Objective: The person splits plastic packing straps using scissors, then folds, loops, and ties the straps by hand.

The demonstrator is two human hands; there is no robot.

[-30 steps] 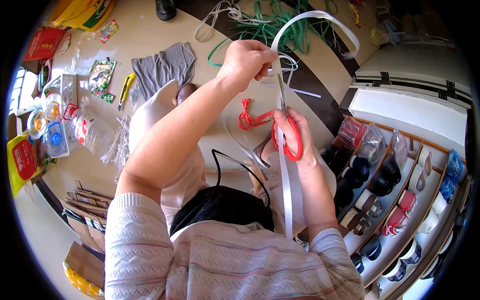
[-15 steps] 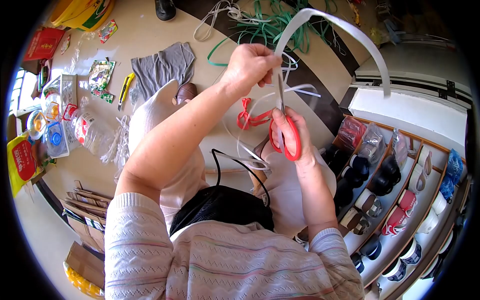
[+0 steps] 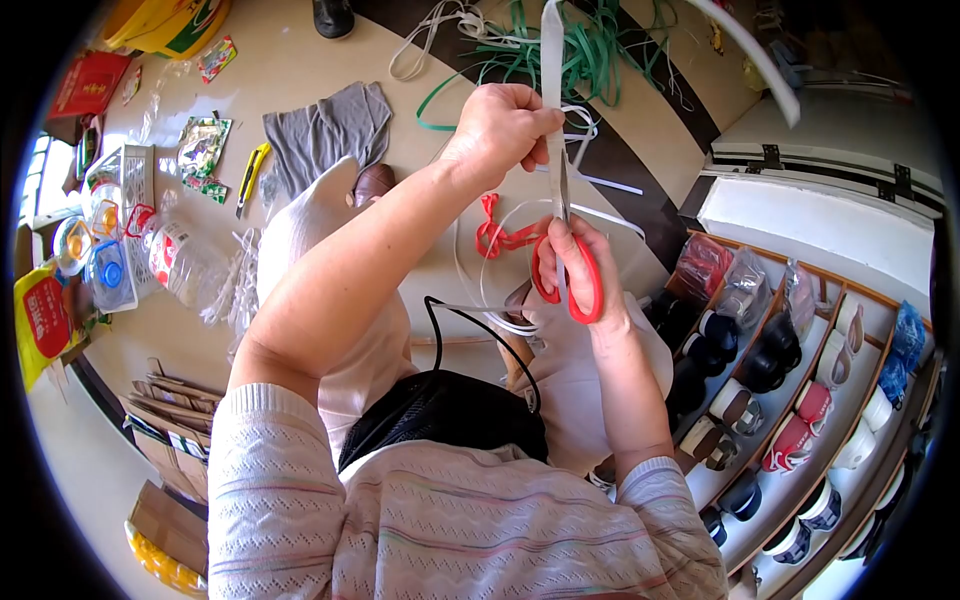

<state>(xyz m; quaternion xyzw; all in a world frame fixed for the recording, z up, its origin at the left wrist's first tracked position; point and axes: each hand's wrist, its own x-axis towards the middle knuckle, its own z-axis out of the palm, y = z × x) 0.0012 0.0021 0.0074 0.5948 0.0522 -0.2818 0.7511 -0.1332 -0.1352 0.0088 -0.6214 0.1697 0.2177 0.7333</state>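
My left hand (image 3: 508, 130) pinches a white strap (image 3: 552, 60) that rises above it and arcs over to the upper right. Below it, my right hand (image 3: 582, 270) grips red-handled scissors (image 3: 597, 290), with their blades pointing up along the strap beneath my left fingers. Whether the blades are apart is hard to tell. A thin white loop hangs near my knees, beside a red ribbon (image 3: 490, 236). A black bag (image 3: 450, 415) rests on my lap.
Green straps (image 3: 570, 60) lie on the floor ahead. A shoe rack (image 3: 800, 385) stands at the right. To the left are a gray cloth (image 3: 330, 135), a yellow cutter (image 3: 252, 180), plastic bottles (image 3: 180, 260) and folded cardboard (image 3: 170, 420).
The strap's upper part has swung higher and further right, and its lower length no longer hangs below my right hand. Both hands have stayed nearly in place.
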